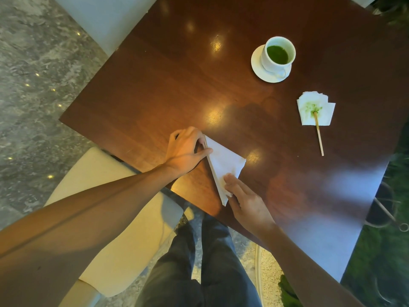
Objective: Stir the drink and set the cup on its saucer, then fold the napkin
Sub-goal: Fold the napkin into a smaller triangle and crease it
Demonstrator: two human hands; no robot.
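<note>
A white napkin (223, 162) lies folded into a triangle near the front edge of the dark wooden table (177, 85). My left hand (186, 149) presses its upper left corner with fingers and thumb. My right hand (245, 198) lies flat on its lower corner, fingers extended. A white cup (271, 63) of green drink stands on its white saucer (257, 65) at the back right. A wooden stirrer (319, 138) rests with its tip on a green-stained napkin (325, 114) to the right.
A cream chair (110, 229) stands below the table's left front corner, and a pale chair (106, 18) at the back left. My legs in dark trousers (199, 273) are under the table edge. Green plants (380, 251) and grey stone floor (33, 85) surround the table.
</note>
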